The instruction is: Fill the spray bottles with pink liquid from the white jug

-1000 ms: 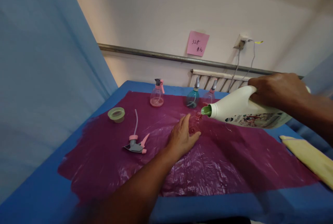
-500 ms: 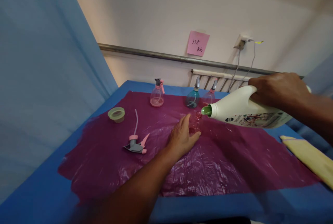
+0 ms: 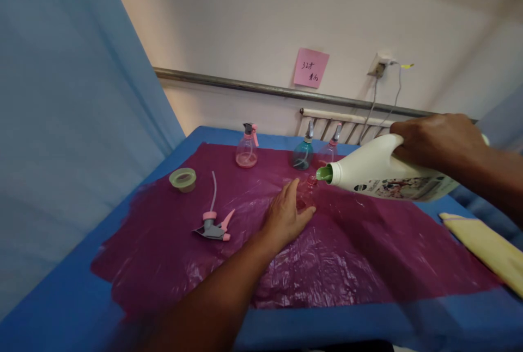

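Observation:
My right hand grips the handle of a cream detergent jug, tipped almost level. Its green pouring spout sits right at the mouth of a clear spray bottle that has no head on. Around the near left side of that bottle, my left hand is curved, thumb and fingers holding it upright. The bottle's lower part is partly hidden by the hand. Left of my forearm lies a grey and pink spray head with its tube pointing away. Farther left stands a pale green cap.
Toward the back stand a pink-headed spray bottle, a teal spray bottle and another clear pink one. A purple plastic sheet covers the blue table. A folded yellow cloth lies at the right edge.
Both hands and the jug stay almost still. The green spout remains at the bottle's mouth, and the bottle looks slightly redder inside.

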Available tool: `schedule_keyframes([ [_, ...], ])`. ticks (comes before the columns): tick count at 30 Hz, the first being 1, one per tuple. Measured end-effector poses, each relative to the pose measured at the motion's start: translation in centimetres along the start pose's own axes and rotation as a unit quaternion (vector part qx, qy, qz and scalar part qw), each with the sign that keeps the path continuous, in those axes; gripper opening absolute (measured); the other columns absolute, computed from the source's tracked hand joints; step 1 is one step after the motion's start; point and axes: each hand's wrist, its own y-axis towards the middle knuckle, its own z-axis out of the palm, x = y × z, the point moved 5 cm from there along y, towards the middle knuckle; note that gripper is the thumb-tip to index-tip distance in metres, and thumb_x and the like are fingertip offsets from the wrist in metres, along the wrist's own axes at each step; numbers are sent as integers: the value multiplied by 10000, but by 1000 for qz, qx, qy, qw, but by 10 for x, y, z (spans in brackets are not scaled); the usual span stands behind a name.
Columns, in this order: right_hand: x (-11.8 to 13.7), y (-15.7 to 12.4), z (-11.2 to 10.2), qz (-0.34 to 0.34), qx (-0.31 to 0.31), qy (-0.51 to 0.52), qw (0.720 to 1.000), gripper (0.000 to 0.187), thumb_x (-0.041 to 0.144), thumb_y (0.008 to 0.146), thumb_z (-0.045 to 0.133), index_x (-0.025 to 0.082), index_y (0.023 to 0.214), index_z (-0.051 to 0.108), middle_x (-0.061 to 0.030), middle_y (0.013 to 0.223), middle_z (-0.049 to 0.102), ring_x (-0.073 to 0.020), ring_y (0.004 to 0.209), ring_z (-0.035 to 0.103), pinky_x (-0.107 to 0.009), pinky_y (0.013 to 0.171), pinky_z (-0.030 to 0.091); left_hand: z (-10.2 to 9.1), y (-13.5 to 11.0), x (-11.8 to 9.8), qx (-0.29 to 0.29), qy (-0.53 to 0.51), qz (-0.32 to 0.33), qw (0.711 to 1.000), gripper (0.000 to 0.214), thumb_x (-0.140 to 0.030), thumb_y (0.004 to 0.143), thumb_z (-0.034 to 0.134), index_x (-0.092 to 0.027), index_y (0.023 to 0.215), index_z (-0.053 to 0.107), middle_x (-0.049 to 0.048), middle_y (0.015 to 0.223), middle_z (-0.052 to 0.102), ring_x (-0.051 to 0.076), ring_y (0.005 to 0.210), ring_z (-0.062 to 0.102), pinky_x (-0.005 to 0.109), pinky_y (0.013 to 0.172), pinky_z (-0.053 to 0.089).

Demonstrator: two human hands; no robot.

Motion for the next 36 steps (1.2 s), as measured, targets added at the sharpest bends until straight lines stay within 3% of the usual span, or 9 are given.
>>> schedule_keyframes([
  [21,0,-1,3,-3,13,-19,1000,261,449,951,500,308,1025,707,-108,948,778,-295,787,665,-387,615,305,1,1,1,-6,-2,5,1000,856,-378,958,831,-220,1700,436,181,1730,567,376,1607,563,588,1343,472],
  [36,-1,0,1,-5,-8,6,1000,227,443,896,554,313,974,724,-99,885,759,-276,718,614,-389,617,299,0,0,0,-3,-3,3,1000,843,-406,969,814,-232,1703,436,179,1728,569,382,1601,566,601,1345,467],
])
